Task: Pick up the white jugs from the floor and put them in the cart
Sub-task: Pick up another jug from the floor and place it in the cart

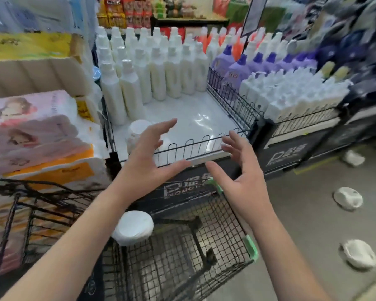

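Shop aisle, fenced shelf (193, 118) beyond cart (172, 268), left hand (148, 170) and right hand (245, 183) grips apart, empty.

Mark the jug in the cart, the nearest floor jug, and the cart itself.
jug in the cart (132, 227): head view, its round white end.
nearest floor jug (359, 256): head view, middle of its body.
cart (251, 247): head view, green guard on its right rim.

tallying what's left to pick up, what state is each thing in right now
left hand, open, holds nothing
right hand, open, holds nothing
cart, holds one white jug
jug in cart, lying at the basket's left side
floor jugs, at least three lying on the floor at right, not picked up
display bottles, upright in rows
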### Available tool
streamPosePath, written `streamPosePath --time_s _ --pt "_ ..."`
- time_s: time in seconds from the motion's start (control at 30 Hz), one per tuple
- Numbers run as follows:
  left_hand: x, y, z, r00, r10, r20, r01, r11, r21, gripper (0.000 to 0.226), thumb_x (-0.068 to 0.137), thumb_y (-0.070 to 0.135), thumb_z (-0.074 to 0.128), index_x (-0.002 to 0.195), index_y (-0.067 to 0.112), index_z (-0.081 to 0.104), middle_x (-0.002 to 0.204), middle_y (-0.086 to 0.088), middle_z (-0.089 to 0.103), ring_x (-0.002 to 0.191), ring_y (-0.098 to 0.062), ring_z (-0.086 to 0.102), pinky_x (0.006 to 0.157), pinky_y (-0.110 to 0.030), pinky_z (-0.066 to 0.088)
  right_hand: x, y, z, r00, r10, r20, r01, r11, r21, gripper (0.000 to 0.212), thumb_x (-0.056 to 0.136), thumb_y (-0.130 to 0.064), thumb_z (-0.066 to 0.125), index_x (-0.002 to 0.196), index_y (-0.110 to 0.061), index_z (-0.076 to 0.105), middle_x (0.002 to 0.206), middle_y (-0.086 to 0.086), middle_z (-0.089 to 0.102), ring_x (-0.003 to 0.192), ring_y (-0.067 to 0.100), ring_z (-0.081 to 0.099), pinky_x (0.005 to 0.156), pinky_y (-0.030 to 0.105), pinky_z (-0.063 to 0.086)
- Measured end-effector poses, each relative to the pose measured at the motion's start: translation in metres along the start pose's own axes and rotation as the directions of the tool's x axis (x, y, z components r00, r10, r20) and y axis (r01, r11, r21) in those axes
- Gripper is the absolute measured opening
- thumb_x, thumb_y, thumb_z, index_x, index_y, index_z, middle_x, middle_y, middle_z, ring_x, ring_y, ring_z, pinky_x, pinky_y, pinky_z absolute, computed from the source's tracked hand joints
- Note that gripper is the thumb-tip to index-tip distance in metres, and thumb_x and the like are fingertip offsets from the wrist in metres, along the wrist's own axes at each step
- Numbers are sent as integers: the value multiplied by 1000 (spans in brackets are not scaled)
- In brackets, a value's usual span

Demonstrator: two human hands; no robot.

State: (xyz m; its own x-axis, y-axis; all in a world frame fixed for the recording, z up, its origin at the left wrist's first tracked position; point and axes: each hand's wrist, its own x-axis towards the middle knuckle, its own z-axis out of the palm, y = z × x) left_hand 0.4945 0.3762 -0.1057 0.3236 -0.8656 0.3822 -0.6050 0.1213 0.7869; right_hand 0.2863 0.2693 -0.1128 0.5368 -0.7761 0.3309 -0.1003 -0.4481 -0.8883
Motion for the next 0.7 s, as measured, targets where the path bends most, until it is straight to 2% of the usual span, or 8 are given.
streamPosePath --time_s 0.1,0.23,0.37,0.5,0.6,0.7 --pt "16 25 38 994 87 71 -83 995 -59 80 86 40 83 152 30 41 153 12 46 145 -4 42 118 -33 41 -17 0 -44 995 1 -97 -8 997 -74 77 90 -42 76 158 -26 42 150 -15 54 140 2 51 115 18 41" --pt "37 53 93 972 183 144 -169 980 -104 79 84 38 82 152 25 43 151 7 48 145 -11 45 117 -40 44 -32 11 -107 978 -20 -209 -20 982 -189 74 93 -35 78 157 -24 42 148 -15 54 140 4 52 116 27 44" --pt "59 84 153 946 243 217 -220 968 -125 78 87 45 81 153 27 43 151 10 48 146 -10 44 119 -43 43 -44 34 -172 944 -26 -329 -46 977 -207 70 93 -29 80 154 -28 45 146 -15 56 136 8 56 114 35 47" --pt "87 120 227 914 295 278 -261 953 -152 76 89 50 77 153 31 42 151 14 47 146 -9 44 119 -45 42 -51 66 -248 910 -31 -413 -60 976 -207 74 91 -29 82 155 -25 44 146 -13 57 136 11 57 114 29 45" --pt "110 154 291 884 315 345 -269 947 -175 78 88 48 76 155 32 39 154 19 44 148 -3 40 121 -39 39 -56 91 -313 873 -7 -487 -83 983 -163 75 88 -40 79 154 -26 46 148 -11 57 136 12 57 113 22 43" --pt "133 185 357 843 354 405 -300 934 -192 81 86 48 76 156 33 38 156 21 42 149 -2 37 122 -38 38 -59 115 -381 817 -11 -576 -99 982 -160 75 87 -45 78 153 -27 47 146 -13 58 134 12 59 113 25 44"
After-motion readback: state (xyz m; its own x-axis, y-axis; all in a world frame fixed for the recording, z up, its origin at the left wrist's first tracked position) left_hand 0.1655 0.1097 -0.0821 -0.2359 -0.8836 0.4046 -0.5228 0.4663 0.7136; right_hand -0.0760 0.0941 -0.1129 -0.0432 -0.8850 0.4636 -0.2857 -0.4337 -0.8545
